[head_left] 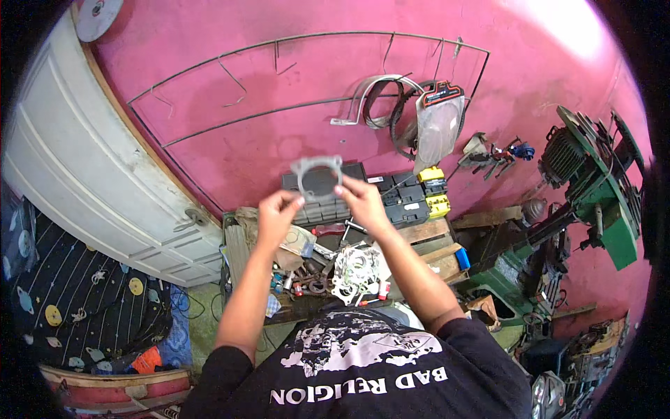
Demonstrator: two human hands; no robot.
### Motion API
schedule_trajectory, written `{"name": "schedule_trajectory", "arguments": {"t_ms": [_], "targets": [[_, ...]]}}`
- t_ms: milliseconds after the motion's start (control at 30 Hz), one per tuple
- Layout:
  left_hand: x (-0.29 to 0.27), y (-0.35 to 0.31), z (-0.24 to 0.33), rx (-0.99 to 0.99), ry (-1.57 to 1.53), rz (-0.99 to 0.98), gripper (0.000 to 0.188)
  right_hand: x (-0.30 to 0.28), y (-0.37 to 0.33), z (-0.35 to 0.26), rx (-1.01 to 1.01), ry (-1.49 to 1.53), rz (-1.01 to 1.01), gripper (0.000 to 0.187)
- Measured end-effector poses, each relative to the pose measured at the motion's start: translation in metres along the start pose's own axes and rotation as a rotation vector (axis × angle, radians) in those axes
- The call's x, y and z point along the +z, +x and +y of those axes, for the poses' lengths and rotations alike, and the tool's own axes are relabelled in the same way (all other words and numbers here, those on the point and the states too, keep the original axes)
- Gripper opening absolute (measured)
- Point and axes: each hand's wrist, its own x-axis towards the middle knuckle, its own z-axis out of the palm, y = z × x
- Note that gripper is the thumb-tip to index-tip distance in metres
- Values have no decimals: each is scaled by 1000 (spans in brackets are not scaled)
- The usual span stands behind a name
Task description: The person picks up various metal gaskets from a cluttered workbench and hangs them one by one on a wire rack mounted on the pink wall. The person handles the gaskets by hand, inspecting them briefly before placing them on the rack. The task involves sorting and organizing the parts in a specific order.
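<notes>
- While the grey ring [319, 161] is held near the frame's centre, its right edge is pinched by the right hand [364, 204].
- Near its lower left, the left hand [277, 214] is bunched at the fingertips; whether the rim is gripped cannot be told.
- Lightness and stiffness are suggested by its thin band; opposite outer edges are best gripped.

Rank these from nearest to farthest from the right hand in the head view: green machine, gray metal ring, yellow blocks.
1. Gray metal ring: at the right hand, in its grip.
2. Yellow blocks: to the hand's right.
3. Green machine: farther out, near the view's right edge.
</notes>
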Motion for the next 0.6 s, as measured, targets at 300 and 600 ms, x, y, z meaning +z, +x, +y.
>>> {"name": "schedule_trajectory", "arguments": {"t_ms": [300,600], "targets": [[-7,141,95,192,-34,144,15,0,171,-90,-97,-30,338,46],[-28,190,37,34,83,241,17,32,209,-73,-58,-787,341,41]]}}
